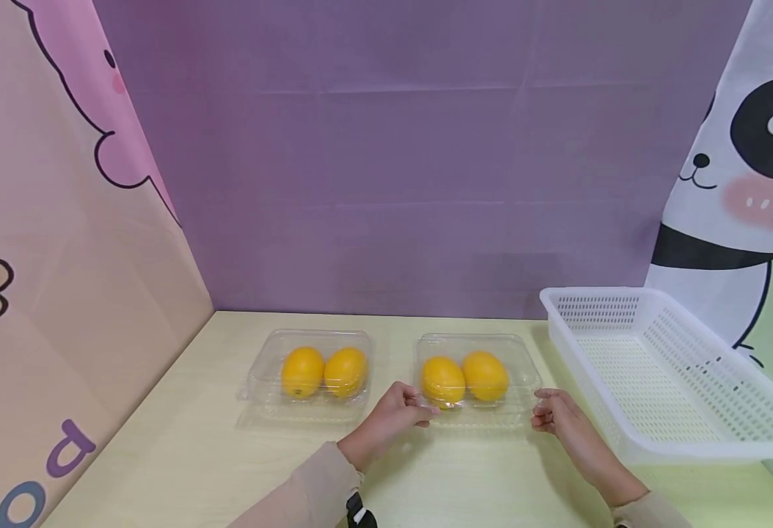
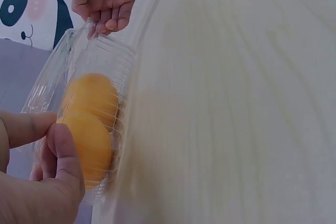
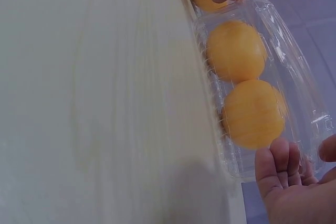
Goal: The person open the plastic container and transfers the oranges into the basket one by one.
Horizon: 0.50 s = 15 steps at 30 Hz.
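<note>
A clear plastic clamshell box [image 1: 477, 381] with two round yellow-orange fruits [image 1: 485, 375] inside stands on the table in front of me. At its left front corner, my left hand [image 1: 396, 418] pinches the edge between thumb and forefinger. My right hand [image 1: 563, 414] pinches the opposite edge, its other fingers curled in. Both fruits [image 2: 89, 148] show through the ribbed wall in the left wrist view. The lid looks lowered over them; whether it is latched I cannot tell.
A second clear clamshell box [image 1: 264, 367] with two similar fruits [image 1: 303, 372] sits to the left. On the right stands a white perforated plastic basket [image 1: 624, 433], close beside my right hand. A purple cloth wall [image 1: 386, 220] closes off the table's back.
</note>
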Motion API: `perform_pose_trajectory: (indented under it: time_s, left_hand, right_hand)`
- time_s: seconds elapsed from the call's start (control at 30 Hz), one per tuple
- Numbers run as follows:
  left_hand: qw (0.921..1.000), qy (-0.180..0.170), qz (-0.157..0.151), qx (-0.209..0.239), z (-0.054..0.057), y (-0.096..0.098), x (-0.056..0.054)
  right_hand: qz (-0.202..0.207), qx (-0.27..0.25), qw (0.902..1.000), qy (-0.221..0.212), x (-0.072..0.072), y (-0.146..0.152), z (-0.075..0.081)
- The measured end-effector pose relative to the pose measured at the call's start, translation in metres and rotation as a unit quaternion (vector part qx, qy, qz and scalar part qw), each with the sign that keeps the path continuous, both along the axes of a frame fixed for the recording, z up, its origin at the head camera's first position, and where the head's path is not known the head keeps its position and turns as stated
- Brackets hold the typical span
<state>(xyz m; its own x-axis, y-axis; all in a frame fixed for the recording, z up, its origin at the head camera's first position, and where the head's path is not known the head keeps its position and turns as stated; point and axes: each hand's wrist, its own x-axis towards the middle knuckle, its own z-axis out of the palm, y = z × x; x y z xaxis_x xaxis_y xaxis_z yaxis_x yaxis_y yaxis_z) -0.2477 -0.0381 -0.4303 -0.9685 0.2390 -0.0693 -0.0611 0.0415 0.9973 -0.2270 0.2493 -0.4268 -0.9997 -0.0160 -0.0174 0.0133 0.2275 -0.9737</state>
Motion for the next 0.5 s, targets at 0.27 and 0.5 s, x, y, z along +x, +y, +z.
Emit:
perform_pose_trajectory:
  time_s: [0.27,0.5]
  left_hand:
    - [0.9998,0.013,-0.015,-0.002,0.0,-0.0039,-0.0005]
    - [0.9981,0.026,-0.014,-0.053,0.0017,-0.0046,-0.0007]
  right_hand:
    - [0.001,0.003,1.0,-0.001,-0.002,0.0007,-0.0015]
    - [-0.002,0.001,1.0,-0.002,-0.0028,0.0008,-0.0019]
